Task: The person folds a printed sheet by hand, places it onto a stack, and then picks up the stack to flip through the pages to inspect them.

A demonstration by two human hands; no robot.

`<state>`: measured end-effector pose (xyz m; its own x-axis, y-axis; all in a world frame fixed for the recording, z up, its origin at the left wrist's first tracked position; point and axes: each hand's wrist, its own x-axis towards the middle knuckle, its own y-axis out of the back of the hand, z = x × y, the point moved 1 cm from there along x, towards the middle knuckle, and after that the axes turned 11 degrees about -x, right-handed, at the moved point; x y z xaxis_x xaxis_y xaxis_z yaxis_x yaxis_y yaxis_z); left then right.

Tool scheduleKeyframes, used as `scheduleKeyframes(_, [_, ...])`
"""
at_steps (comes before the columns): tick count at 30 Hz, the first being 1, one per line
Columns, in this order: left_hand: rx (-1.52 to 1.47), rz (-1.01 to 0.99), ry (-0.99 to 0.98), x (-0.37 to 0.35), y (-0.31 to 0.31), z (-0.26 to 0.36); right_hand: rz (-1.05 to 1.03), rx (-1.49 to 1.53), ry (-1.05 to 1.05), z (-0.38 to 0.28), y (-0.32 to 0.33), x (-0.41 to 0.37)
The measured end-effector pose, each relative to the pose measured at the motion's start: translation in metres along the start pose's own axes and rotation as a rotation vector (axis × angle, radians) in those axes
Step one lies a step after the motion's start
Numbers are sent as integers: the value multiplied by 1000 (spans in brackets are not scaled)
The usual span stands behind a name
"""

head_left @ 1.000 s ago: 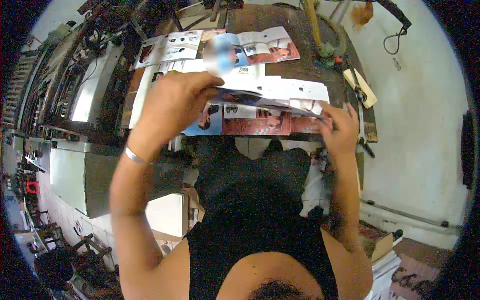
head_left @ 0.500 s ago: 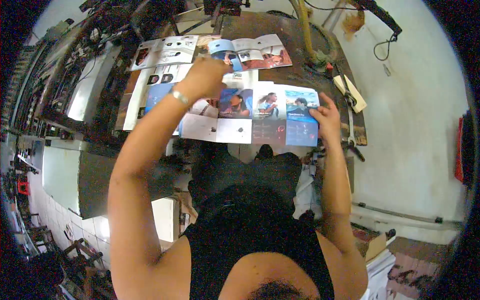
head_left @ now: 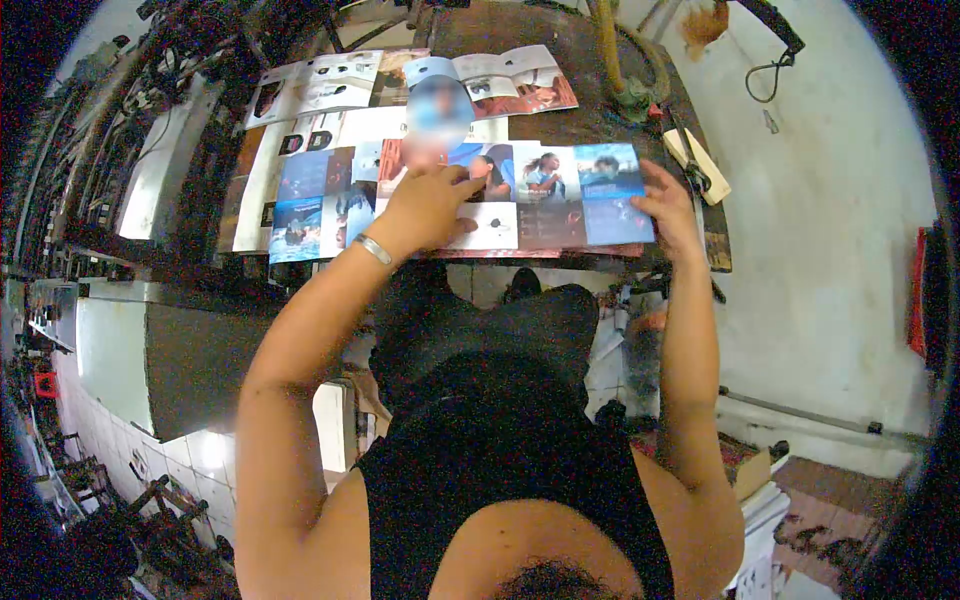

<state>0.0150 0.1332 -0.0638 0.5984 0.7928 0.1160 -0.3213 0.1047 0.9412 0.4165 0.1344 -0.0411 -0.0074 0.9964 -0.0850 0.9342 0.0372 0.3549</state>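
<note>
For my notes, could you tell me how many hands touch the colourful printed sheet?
2: left hand at the middle of the printed sheet, right hand at its right edge.

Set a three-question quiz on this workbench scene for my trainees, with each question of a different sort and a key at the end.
1. True or false: the left hand lies on the glossy printed sheet with blue photo panels.
2. Which wrist bears the silver metal bracelet? A: left. B: right.
3. Fill in: the right hand touches the sheet at its ____ edge.
Key: 1 true; 2 A; 3 right.
</note>
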Motion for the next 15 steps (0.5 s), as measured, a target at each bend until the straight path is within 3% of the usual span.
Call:
scheduleKeyframes(2, [-32,5,48,1,3,3,79,219,30,-29,-4,-6])
scheduleKeyframes(6, [-46,-1,52,3,4,0,-64,674,-262,7,-4,4])
scheduleKeyframes(9, [-64,78,-27,-4,-3,-9,-437,750,-145,13,-7,-7])
scheduleKeyframes(10, [-79,114,-62,-7,-5,-10,-324,757,-189,4,-18,-11])
scheduleKeyframes(13, [-3,179,-69,-8,0,0,-263,400,-12,-26,-42,-15])
scheduleKeyframes(15, [-62,61,8,-3,5,5,-300,221,33,-40,-52,-13])
